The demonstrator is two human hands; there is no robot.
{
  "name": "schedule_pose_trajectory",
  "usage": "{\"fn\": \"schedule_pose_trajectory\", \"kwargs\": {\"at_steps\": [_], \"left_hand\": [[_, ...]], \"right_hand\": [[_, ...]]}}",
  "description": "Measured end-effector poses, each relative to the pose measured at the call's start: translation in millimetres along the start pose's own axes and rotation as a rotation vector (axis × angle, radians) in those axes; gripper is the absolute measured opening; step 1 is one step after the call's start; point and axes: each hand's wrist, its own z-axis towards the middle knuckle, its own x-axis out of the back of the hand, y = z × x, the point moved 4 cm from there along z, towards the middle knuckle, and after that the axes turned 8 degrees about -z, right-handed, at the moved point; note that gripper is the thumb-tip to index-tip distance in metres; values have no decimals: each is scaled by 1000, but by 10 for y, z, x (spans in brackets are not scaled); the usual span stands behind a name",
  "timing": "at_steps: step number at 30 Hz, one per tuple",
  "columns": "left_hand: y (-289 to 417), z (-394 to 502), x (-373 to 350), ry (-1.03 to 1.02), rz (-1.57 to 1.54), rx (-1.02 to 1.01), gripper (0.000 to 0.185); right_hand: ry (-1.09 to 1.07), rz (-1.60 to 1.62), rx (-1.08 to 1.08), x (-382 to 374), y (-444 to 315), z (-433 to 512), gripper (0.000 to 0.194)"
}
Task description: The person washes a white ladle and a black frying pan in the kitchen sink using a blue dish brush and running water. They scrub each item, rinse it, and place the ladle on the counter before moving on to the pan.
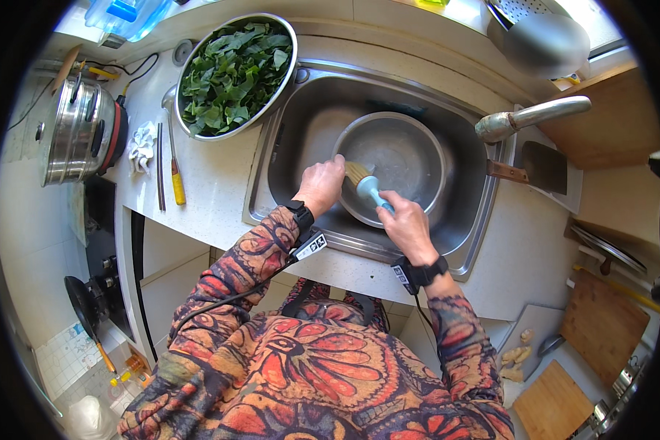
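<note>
My right hand (407, 225) grips the light-blue handle of a dish brush (367, 186). The brush's tan bristles press against the inner left wall of a round metal basin (412, 137). Curled at the basin's left rim is my left hand (322, 184), its fingers holding that rim. The basin sits in a stainless steel sink (308, 115), and its inside looks wet. Under my fingers, part of the left rim is hidden.
A metal bowl of chopped green leaves (236, 77) stands left of the sink, partly over its corner. A ladle (176, 176), chopsticks (160, 165) and a steamer pot (80, 132) are further left. The faucet (528, 116) and a cleaver (533, 168) are at the right.
</note>
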Motion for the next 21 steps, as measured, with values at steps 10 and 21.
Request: {"fn": "schedule_pose_trajectory", "kwargs": {"at_steps": [10, 21], "left_hand": [[-194, 38, -103, 21, -170, 109, 16], [-664, 80, -453, -143, -572, 458, 26]], "right_hand": [[66, 43, 128, -13, -45, -49, 28], [90, 50, 12, -38, 179, 83, 28]]}}
